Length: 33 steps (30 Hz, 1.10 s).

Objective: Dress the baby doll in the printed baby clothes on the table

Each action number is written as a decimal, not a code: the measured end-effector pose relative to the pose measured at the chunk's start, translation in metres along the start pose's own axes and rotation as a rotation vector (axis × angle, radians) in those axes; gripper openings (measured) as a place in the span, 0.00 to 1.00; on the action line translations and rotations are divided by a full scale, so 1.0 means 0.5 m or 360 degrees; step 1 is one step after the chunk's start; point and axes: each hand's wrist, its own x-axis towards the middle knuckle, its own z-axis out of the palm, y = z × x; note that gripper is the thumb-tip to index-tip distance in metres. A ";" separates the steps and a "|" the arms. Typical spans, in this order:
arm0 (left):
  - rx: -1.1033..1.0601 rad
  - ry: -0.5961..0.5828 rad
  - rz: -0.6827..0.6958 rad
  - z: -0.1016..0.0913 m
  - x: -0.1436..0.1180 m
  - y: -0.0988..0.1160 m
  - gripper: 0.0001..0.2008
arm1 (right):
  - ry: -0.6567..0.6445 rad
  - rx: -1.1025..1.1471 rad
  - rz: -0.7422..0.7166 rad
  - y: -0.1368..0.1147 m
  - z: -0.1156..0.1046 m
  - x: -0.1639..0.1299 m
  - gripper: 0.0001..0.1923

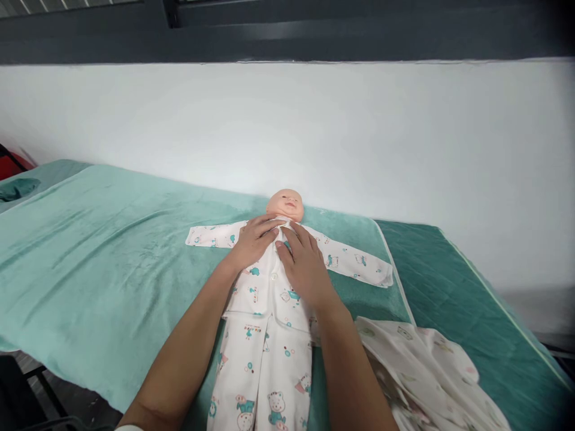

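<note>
A baby doll (286,205) lies on its back, head toward the wall, in a white long-sleeved baby shirt (275,290) with teal and pink animal prints. White printed pants (265,371) extend below the shirt's hem. At the collar, my left hand (257,240) has its fingers and thumb closed on the shirt's front edge. My right hand (306,263) works beside it, fingers bent at the neckline and thumb near the front opening. A small button shows lower on the chest. Fabric between my fingertips is partly hidden. Both sleeves spread out sideways.
A light teal blanket (112,257) covers the bed, over a darker green sheet (453,287) at the right. A crumpled white printed cloth (431,371) lies right of my right forearm. A white wall (287,131) stands behind. Something red (9,166) shows at the far left.
</note>
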 end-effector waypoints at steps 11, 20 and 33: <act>-0.0016 -0.0016 -0.0004 -0.002 0.000 0.000 0.17 | 0.0185 0.0360 0.0196 -0.005 0.005 0.009 0.23; 0.0118 -0.0006 0.0047 -0.002 -0.009 0.011 0.17 | 0.0065 0.0316 0.0036 -0.002 -0.005 0.011 0.25; -0.0260 0.0218 0.0027 0.008 -0.009 -0.002 0.08 | 0.0130 0.0386 0.0058 0.002 -0.002 0.013 0.21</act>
